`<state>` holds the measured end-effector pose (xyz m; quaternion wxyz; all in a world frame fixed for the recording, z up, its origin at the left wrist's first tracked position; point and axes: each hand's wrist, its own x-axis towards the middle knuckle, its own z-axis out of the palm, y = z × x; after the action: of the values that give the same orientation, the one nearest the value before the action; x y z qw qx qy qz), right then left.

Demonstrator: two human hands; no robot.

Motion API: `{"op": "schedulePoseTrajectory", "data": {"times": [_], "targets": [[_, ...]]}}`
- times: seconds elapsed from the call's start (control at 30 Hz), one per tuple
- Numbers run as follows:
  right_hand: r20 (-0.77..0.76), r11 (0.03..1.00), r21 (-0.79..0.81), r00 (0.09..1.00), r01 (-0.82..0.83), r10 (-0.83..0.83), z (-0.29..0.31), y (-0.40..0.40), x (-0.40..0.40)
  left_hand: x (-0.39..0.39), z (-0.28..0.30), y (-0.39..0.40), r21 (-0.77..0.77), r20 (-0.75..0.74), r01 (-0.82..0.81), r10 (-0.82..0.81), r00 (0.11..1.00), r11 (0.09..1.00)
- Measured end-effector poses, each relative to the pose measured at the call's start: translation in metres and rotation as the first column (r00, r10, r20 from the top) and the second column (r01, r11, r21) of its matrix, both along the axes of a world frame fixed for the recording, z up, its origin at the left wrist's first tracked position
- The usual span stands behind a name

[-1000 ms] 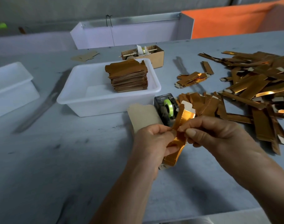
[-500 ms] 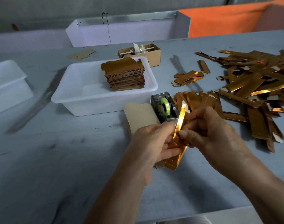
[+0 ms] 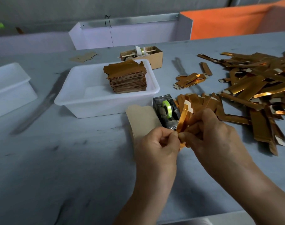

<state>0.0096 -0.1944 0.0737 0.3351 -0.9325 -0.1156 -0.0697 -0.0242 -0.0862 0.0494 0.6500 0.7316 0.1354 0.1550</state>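
At frame centre my left hand (image 3: 156, 143) and right hand (image 3: 208, 135) both pinch the gold card (image 3: 183, 116); I should crease it squarely along the fold.

Gold strip (image 3: 183, 117) now folded narrower, seen edge-on vs. 1 s ago. Left hand (image 3: 156, 146) & right hand (image 3: 209, 137) have closed in, thumbs nearly touching. Strip's lower end, earlier sticking out below left hand, now mostly hidden.
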Motion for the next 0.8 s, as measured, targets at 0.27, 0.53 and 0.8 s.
{"op": "schedulePoseTrajectory", "data": {"times": [0.27,0.53,0.8], "targets": [[-0.080,0.993,0.118,0.997,-0.012,0.022,-0.009,-0.006,-0.002,-0.006,0.003,0.012,0.025,0.027,-0.007,0.007,1.000,1.000],[-0.412,0.784,0.619,0.872,0.053,0.266,-0.016,0.002,-0.002,-0.006,0.007,0.023,-0.148,-0.095,0.124,-0.139,0.986,0.981],[-0.473,0.760,0.640,0.838,0.114,0.273,-0.015,0.003,0.006,-0.003,0.011,0.040,0.069,-0.176,0.125,-0.112,0.978,0.990]]}}
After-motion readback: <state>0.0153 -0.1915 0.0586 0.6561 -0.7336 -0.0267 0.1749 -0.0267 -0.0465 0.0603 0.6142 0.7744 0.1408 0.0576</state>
